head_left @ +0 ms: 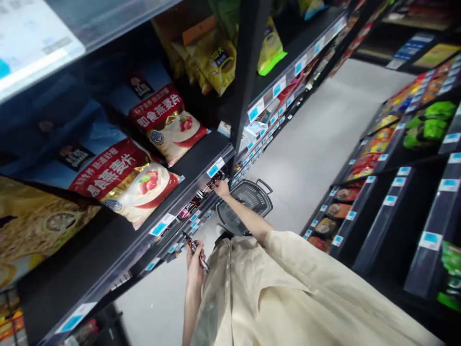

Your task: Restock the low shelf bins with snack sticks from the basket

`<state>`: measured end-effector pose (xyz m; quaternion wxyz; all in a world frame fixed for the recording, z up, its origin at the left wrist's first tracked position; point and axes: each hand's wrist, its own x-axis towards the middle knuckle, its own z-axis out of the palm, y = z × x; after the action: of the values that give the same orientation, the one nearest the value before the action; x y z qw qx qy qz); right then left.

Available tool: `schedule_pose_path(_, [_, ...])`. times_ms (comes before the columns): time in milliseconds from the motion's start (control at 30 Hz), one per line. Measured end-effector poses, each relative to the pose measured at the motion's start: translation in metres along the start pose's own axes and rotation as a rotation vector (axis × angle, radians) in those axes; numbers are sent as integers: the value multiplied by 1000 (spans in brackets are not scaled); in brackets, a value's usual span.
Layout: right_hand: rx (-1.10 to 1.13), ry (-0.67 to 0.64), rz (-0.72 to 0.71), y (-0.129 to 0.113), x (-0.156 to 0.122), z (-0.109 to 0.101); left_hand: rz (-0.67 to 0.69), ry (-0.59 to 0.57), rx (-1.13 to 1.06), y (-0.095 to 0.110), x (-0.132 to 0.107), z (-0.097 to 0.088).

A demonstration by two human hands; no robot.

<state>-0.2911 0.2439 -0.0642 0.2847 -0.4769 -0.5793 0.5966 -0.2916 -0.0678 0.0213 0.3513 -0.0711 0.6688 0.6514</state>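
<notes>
My left hand (196, 258) is closed around a small dark packet (194, 247) with orange and silver parts, held low in front of my body. At a lower shelf on the left, my right hand (221, 189) has its fingers closed at a dark packet (216, 179) among others on display. Too little of that packet shows to tell its contents. Beyond my right forearm is a grey plastic shopping basket (245, 204) with a black handle (265, 186), low down near the shelf.
Bags of oatmeal (126, 168) stand on the upper left shelf, whose edge carries price tags (216, 167). A black upright post (248, 72) rises beside yellow bags (219, 60). Across the aisle floor (306, 125), slanted shelves hold green packets (432, 125) and other packaged goods.
</notes>
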Motion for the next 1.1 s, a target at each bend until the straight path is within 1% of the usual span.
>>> schedule_pose_path(33, [-30, 42, -34, -1, -2, -3, -2, -6, 8, 1, 2, 0])
schedule_pose_path(100, [-205, 82, -145, -2, -6, -8, -4, -18, 25, 2, 4, 0])
schedule_pose_path(167, [-456, 62, -260, -4, -7, -8, -8, -32, 48, 2, 6, 1])
schedule_pose_path(233, [-668, 25, -325, -5, -6, -5, -10, -45, 66, 3, 8, 2])
schedule_pose_path(267, [-721, 13, -333, -5, -4, -3, -10, -51, 74, 4, 8, 2])
schedule_pose_path(367, [-778, 8, -335, -7, 0, 0, 0, -58, 92, 5, 10, 3])
schedule_pose_path(467, [-817, 7, -391, -7, 0, 1, 4, -48, 97, 4, 11, 3])
schedule_pose_path(533, [-826, -18, -489, -4, -4, 4, 4, -37, 103, 2, 11, 3])
schedule_pose_path(600, [-819, -100, -562, 1, -9, 9, 13, -33, 107, 0, 11, 4])
schedule_pose_path(667, [-778, -208, -542, 7, -11, 15, 23, -48, 96, -2, 11, 5])
schedule_pose_path(733, [-720, -272, -478, 11, -10, 18, 35, -59, 72, -5, 9, 7])
schedule_pose_path(800, [-676, -284, -455, 10, -8, 16, 32, -71, 46, -8, 6, 10])
schedule_pose_path(867, [-640, -280, -471, 7, -8, 8, 8, -90, 3, -12, 3, 13])
schedule_pose_path(900, [-579, -274, -483, 6, -12, 2, -5, -102, -23, -14, 0, 14])
schedule_pose_path(967, [-417, -253, -501, 7, -29, -13, -8, -113, -64, -22, -4, 18])
schedule_pose_path(1000, [-337, -249, -502, 10, -42, -21, 1, -110, -70, -27, -6, 21])
schedule_pose_path(1067, [-249, -285, -497, 22, -78, -37, 16, -93, -44, -41, -12, 28])
schedule_pose_path(1100, [-233, -338, -496, 30, -98, -45, 13, -80, -18, -49, -14, 33])
